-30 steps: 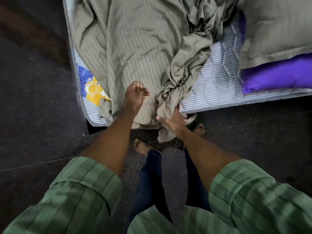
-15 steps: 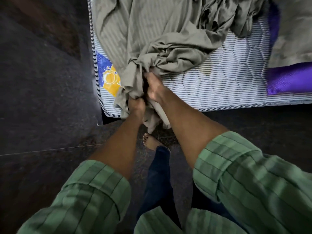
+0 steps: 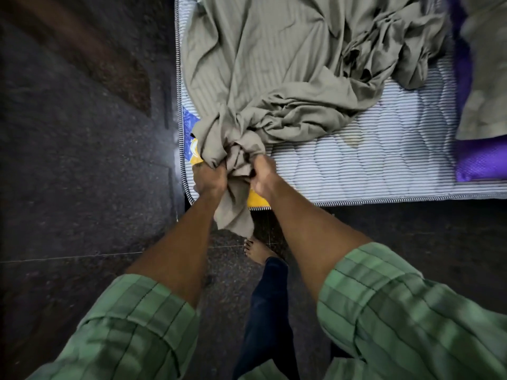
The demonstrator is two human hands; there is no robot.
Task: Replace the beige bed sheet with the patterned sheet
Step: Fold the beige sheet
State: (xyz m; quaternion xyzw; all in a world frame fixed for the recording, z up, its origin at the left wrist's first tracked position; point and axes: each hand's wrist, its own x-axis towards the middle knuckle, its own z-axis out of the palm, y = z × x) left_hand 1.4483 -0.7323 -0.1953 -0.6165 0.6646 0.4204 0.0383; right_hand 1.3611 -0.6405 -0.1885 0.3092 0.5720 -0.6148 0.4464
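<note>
Beige sheet (image 3: 274, 78) is soft, light, limp cloth, no stiffness, won't slip much, nothing fragile. It bunches and drags rather than lifts as one piece, so best taken by the gathered wad at the mattress corner, which is where both hands are. Judging by the drape, it needs hand-over-hand gathering or one long pull to clear the bed.

Sheet lies crumpled across the mattress (image 3: 370, 165), already pulled off the near right part, where striped quilting shows bare. A tail hangs over the near edge toward the floor (image 3: 68, 187). The far right part sits bunched beside a purple pillow (image 3: 482, 157) and another beige cloth or pillow at the right edge; can't tell which.

Left hand (image 3: 210, 178) is clenched round the wad at the corner, fingers buried in cloth. Right hand (image 3: 262, 174) grips the same wad just beside it, thumb side up. Both hold sheet, hands near touching.

Versus a second ago: hands were apart then, left resting on flat cloth, right pinching the hanging twist. Half a second ago they came together on the bunch. Now both are fisted in lower at the corner, with more mattress exposed and more cloth drawn toward the corner. View shifted too.

Patterned sheet not in view
</note>
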